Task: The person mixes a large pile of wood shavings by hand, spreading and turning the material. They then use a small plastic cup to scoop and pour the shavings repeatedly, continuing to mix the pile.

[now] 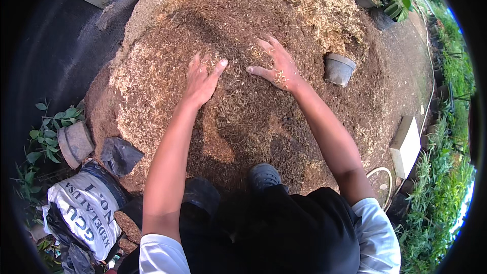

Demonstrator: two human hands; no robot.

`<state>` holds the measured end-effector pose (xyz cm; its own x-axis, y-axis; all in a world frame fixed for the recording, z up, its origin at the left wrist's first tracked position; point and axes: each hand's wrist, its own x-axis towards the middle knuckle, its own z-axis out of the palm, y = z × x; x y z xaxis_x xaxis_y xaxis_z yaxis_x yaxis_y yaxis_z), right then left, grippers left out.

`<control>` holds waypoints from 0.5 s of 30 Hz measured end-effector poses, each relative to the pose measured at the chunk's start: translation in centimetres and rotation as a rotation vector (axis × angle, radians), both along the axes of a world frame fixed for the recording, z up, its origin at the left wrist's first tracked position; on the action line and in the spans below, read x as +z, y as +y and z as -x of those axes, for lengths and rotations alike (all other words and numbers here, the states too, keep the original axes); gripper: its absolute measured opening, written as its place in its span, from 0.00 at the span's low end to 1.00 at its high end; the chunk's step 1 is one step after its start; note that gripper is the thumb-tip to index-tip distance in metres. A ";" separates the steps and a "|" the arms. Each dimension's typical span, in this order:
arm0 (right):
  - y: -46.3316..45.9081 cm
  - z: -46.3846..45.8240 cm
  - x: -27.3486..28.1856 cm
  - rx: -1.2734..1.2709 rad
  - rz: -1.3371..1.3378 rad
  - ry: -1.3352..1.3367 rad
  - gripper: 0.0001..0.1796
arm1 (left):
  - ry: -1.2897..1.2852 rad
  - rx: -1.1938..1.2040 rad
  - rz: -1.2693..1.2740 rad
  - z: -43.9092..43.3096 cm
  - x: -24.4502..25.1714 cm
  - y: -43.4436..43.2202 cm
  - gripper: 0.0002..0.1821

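A broad heap of brown soil mixed with pale husks spreads over the ground before me. My left hand rests at the surface of the heap, its fingers partly covered by loose husks. To its right, my right hand has its fingers spread over the mix, with husks clinging to its back. The hands are apart, thumbs pointing toward each other, and neither is closed around an object. A grey plastic plant pot lies tilted on the heap, right of my right hand.
Black sheeting borders the heap at left. A printed white sack, a potted plant's pot and a black plastic bag lie lower left. At right are a white box, a hose and green plants.
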<state>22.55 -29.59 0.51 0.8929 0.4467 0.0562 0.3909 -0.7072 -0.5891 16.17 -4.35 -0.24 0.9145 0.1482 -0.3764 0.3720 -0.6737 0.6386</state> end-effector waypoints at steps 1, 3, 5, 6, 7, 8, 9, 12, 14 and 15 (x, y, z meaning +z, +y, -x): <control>-1.4 0.2 0.1 -0.049 -0.062 -0.036 0.53 | -0.074 0.048 -0.105 0.4 -0.1 0.8 0.57; -4.7 0.0 0.2 -0.121 -0.169 -0.113 0.49 | -0.184 0.138 -0.324 0.9 -0.3 2.8 0.54; -6.6 -1.0 -0.8 -0.470 0.008 -0.221 0.47 | -0.139 0.381 -0.298 1.0 -0.5 4.3 0.51; -7.0 -1.9 -1.6 -0.589 0.001 -0.127 0.52 | -0.106 0.430 -0.294 0.7 -0.8 4.5 0.52; -6.7 -2.3 -2.9 -0.581 -0.067 -0.120 0.54 | -0.181 0.469 -0.247 0.2 -1.1 4.4 0.53; -6.1 -2.8 -4.2 -0.620 -0.123 -0.073 0.57 | -0.219 0.516 -0.197 -0.4 -1.5 4.0 0.53; -5.5 -3.3 -5.3 -0.662 -0.160 -0.003 0.59 | -0.268 0.571 -0.150 -1.1 -1.8 3.5 0.54; -4.4 -4.7 -6.8 -0.688 -0.226 0.052 0.70 | -0.160 0.704 0.090 -2.9 -2.7 1.9 0.56; -4.3 -4.9 -6.2 -0.660 -0.366 0.141 0.75 | -0.152 0.748 0.301 -3.2 -2.8 1.6 0.57; -4.2 -4.7 -5.4 -0.644 -0.396 0.253 0.76 | -0.178 0.763 0.457 -3.1 -2.7 1.6 0.58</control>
